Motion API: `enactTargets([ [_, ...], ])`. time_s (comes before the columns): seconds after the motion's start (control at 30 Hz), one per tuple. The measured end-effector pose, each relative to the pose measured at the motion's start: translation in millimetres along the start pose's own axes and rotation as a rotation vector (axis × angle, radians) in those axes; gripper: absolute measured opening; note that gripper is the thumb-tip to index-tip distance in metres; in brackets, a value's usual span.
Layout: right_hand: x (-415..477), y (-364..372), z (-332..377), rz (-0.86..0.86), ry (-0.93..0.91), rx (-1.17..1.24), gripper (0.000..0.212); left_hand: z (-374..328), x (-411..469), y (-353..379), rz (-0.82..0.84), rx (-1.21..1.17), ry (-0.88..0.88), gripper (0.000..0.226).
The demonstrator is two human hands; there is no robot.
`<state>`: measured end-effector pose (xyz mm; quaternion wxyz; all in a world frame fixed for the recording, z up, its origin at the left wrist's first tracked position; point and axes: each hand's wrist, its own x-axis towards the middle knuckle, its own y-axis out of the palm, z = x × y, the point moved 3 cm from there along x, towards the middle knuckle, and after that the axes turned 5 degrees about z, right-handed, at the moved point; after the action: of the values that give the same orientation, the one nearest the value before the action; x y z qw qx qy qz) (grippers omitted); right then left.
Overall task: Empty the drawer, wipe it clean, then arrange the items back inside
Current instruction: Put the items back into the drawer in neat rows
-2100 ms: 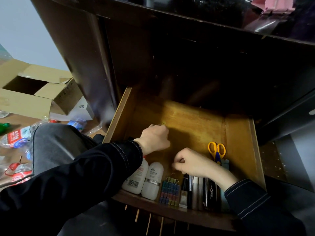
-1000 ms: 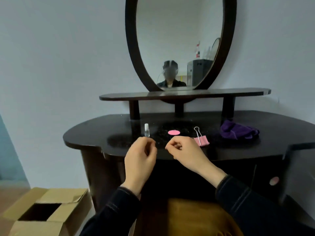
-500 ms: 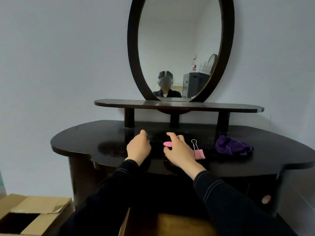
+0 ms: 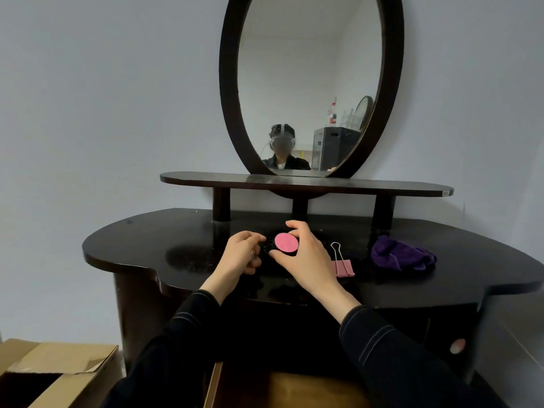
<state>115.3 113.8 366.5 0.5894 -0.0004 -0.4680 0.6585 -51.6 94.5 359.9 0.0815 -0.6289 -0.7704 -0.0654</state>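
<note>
Right hand point(image 4: 306, 260) pinching pink round disc point(image 4: 286, 242) between thumb and fingers on tabletop point(image 4: 147, 245); left hand point(image 4: 240, 257) fingers curling round small glinting item point(image 4: 252, 252). Advisable: lifting straight up, avoiding binder clip point(image 4: 343, 266), then lowering into open drawer point(image 4: 294, 390).

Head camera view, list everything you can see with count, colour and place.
mirror: one, oval, dark frame, wall behind table
shelf: one, dark, under mirror
dressing table: one, dark, centre
pink disc: one, pink, over tabletop, in right hand
binder clip: one, pink, tabletop, right of hands
cloth: one, purple, tabletop, far right
drawer: one, wooden, open, bottom edge
cardboard box: one, brown, open, bottom left
left hand: one, fingers curled over tabletop, contents hidden
right hand: one, pinching pink disc
</note>
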Motion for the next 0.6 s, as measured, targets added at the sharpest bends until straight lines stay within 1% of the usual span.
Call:
enactTargets([
  [0.03, -2.8, -3.7, 0.6, -0.025, -0.019, 0.04, 0.073, -1.1, -2.4, 1.9, 0.052, -0.032, -0.021, 0.026],
  [0.07, -4.5, -6.9, 0.8, -0.035, -0.035, 0.064, 0.073, -2.0, -4.8, 4.4, 0.104, -0.014, -0.032, 0.037],
  [0.1, -6.4, -9.2, 0.9, -0.03, -0.051, 0.072, 0.074, -2.7, -7.2, 7.8, 0.153, 0.034, -0.033, 0.042],
  [0.2, -10.2, -9.7, 2.9, 0.035, -0.108, 0.05, 0.075, -3.0, -13.4, 13.4, 0.239, 0.105, -0.005, 0.031],
  [0.27, -13.5, -11.6, 5.2, 0.065, -0.148, 0.063, 0.073, -3.9, -13.7, 11.8, 0.221, 0.034, -0.008, 0.023],
  [0.3, -16.5, -15.9, 6.7, 0.024, -0.172, 0.073, 0.069, -3.1, -12.3, 9.9, 0.187, -0.024, -0.02, 0.02],
  [0.33, -20.0, -23.2, 6.8, -0.086, -0.202, 0.078, 0.061, -2.5, -11.6, 7.9, 0.146, -0.077, -0.03, 0.019],
  [0.4, -28.0, -44.3, 0.1, -0.418, -0.238, 0.021, 0.041, -1.5, -11.1, 5.6, 0.075, -0.129, -0.035, 0.017],
  [0.43, -31.1, -54.1, -6.8, -0.543, -0.203, -0.028, 0.036, -1.3, -10.8, 5.2, 0.057, -0.133, -0.031, 0.016],
  [0.47, -31.9, -62.9, -16.3, -0.588, -0.128, -0.057, 0.036, -1.0, -11.1, 5.3, 0.048, -0.127, -0.026, 0.015],
  [0.5, -30.0, -69.9, -27.9, -0.552, -0.019, -0.061, 0.039, -0.7, -11.4, 5.4, 0.043, -0.118, -0.022, 0.015],
  [0.57, -22.2, -77.0, -53.1, -0.328, 0.212, -0.004, 0.047, -0.2, -11.7, 6.4, 0.033, -0.091, -0.023, 0.015],
  [0.6, -19.2, -78.2, -63.1, -0.208, 0.304, 0.076, 0.047, -0.6, -12.8, 7.2, 0.026, -0.085, -0.026, 0.014],
])
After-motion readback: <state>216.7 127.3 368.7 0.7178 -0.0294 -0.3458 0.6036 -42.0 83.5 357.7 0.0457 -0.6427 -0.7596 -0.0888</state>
